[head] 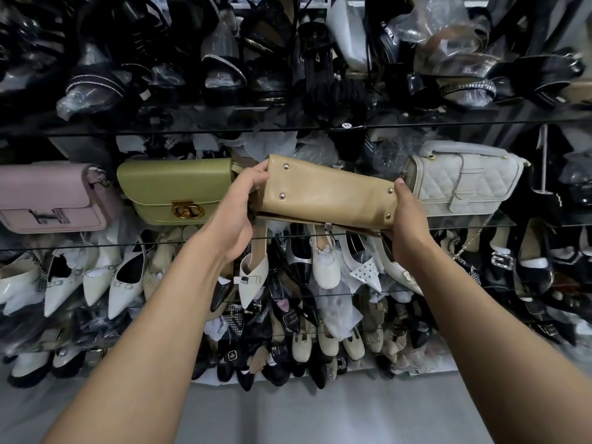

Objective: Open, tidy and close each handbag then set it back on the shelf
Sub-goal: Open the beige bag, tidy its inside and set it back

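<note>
The left hand (238, 216) and right hand (408, 219) each clasp one end of the tan handbag (330, 193), its studded base turned toward the camera, level with the gap between the green bag (173, 187) and white quilted bag (464, 181), apparently so it can slide onto the shelf (96, 247).

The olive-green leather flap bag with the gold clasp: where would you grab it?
Grip the olive-green leather bag probably across its flat top, from the front: the pink leather bag crowds one end and the held tan leather handbag the other.
</note>
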